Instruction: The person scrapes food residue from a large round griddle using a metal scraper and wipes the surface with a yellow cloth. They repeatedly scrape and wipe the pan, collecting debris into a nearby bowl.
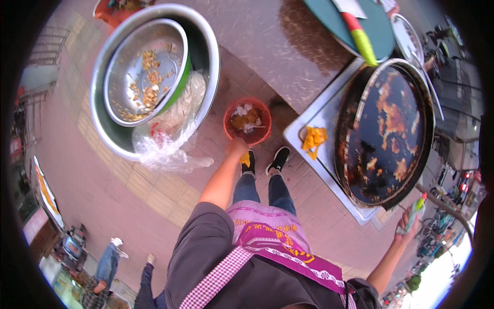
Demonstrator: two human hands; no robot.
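Observation:
My left hand (238, 146) reaches down to the near rim of a red plastic bucket (247, 137) with crumpled white and brownish waste inside. A bit of yellow material (245, 158) shows just below this hand; its fingers are hidden. Out at the lower right, my right hand (405, 224) is closed around a pale green object (416, 216) with a lime and red tip. Above that hand, a large round black pan (393, 143) with browned residue sits on a metal stove top (332, 172). A crumpled yellow cloth (314, 140) lies on the stove's left corner.
Nested metal bowls (98, 98) with food scraps and a clear plastic bag (170, 148) are at upper left. A knife with a red and lime handle (362, 40) lies on a round green board (380, 33). Two people (106, 266) are at lower left.

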